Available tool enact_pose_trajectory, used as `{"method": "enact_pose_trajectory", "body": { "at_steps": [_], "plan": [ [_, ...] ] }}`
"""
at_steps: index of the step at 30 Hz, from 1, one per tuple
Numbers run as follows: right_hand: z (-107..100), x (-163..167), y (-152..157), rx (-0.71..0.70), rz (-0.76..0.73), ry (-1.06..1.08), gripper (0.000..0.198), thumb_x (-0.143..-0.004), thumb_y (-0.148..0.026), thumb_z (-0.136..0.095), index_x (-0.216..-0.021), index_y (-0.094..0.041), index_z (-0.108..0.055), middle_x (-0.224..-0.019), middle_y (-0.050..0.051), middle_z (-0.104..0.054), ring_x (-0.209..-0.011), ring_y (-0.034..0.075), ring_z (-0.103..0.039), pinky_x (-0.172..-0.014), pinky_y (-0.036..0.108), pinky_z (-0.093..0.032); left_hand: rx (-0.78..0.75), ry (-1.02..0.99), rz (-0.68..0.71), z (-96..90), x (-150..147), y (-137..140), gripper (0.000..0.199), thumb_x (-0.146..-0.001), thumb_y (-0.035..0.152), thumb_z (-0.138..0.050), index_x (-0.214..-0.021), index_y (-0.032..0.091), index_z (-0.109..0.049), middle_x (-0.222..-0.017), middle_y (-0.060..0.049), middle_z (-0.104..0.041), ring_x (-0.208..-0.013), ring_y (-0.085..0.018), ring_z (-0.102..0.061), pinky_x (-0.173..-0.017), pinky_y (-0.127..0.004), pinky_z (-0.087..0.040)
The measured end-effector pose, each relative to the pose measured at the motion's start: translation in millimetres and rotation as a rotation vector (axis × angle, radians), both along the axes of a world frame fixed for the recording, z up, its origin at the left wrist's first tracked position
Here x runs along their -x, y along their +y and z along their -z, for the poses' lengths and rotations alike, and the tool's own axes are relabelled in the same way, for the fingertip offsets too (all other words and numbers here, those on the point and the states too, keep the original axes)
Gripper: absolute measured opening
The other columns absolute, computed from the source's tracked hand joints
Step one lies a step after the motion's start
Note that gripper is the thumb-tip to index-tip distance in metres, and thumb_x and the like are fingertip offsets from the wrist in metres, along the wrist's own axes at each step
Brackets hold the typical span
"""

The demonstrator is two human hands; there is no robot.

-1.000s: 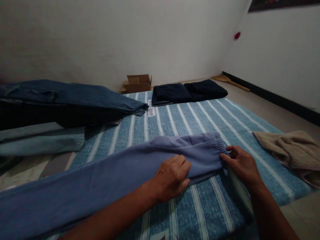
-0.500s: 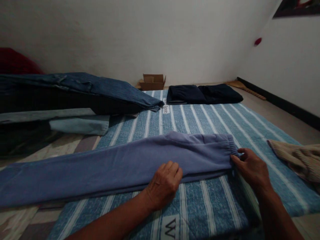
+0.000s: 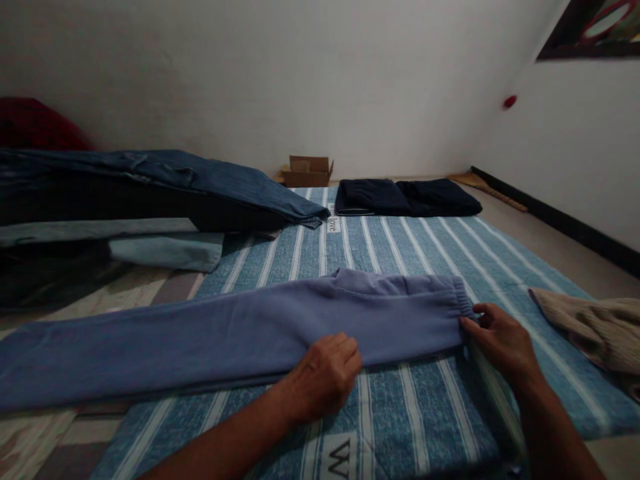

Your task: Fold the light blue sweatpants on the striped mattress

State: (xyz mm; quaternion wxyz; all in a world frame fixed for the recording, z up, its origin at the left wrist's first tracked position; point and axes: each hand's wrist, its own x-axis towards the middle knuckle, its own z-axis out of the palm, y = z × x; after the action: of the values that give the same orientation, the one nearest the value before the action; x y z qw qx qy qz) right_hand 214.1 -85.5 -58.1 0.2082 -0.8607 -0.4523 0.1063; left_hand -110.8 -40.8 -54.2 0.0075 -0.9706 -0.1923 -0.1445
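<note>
Handle the lavender trousers, lying across the striped mat, as likely soft, light — best taken by the gathered waistband, pinched in the right hand. Can't confirm any grip by the curled left hand at the near edge.

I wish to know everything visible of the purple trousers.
The trousers are plain, bluish purple and soft-looking, with a gathered, elastic-looking waistband. Seemingly folded lengthwise, they lie nearly flat across the striped sheet, waistband to the right, legs reaching the picture's left edge. The right grip pinches the waistband; the left grip is at their near edge.
</note>
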Motion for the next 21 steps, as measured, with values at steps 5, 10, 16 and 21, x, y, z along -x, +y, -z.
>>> {"method": "enact_pose_trajectory", "body": {
  "at_steps": [5,10,16,21],
  "plan": [
    [4.1,-2.3,-5.0,0.041,-0.002,-0.051,0.05,-0.073,-0.058,-0.046,-0.105,-0.021,-0.057,-0.079,0.005,-0.067,-0.073,0.027,-0.063,-0.061,0.035,-0.044,0.013,0.035,-0.021,-2.4,2.3,0.3,0.014,-0.081,0.009,-0.044,-0.071,0.018,-0.046,-0.072,-0.003,-0.05,-0.062,-0.016,-0.043,-0.055,-0.031,-0.035],
    [-10.4,20.1,-11.1,-0.09,-0.047,-0.367,0.055,-0.081,-0.055,-0.037,-0.113,-0.015,-0.056,-0.099,0.016,-0.065,-0.086,0.036,-0.061,-0.065,0.045,-0.046,-0.004,0.054,-0.051,-2.2,1.9,-3.7,0.014,-0.08,0.008,-0.045,-0.07,0.018,-0.045,-0.073,-0.004,-0.05,-0.062,-0.017,-0.043,-0.054,-0.032,-0.034],
    [-12.6,104.6,6.2,-0.566,-0.742,-0.23,0.019,-0.089,-0.029,-0.046,-0.098,-0.021,-0.061,-0.096,0.009,-0.066,-0.091,0.023,-0.061,-0.084,0.039,-0.048,-0.03,0.067,-0.118,-1.9,3.5,-9.5,0.009,-0.081,0.012,-0.046,-0.075,0.018,-0.047,-0.075,-0.004,-0.049,-0.065,-0.017,-0.044,-0.056,-0.032,-0.035],
    [-0.2,151.4,23.2,-0.535,-1.179,-0.009,0.018,-0.089,-0.018,-0.044,-0.095,-0.02,-0.061,-0.097,0.008,-0.065,-0.092,0.02,-0.061,-0.081,0.035,-0.05,-0.052,0.011,-0.173,-0.3,18.0,-17.6,0.007,-0.084,0.015,-0.044,-0.083,0.016,-0.051,-0.083,-0.006,-0.053,-0.073,-0.019,-0.049,-0.063,-0.033,-0.041]
  ]
}}
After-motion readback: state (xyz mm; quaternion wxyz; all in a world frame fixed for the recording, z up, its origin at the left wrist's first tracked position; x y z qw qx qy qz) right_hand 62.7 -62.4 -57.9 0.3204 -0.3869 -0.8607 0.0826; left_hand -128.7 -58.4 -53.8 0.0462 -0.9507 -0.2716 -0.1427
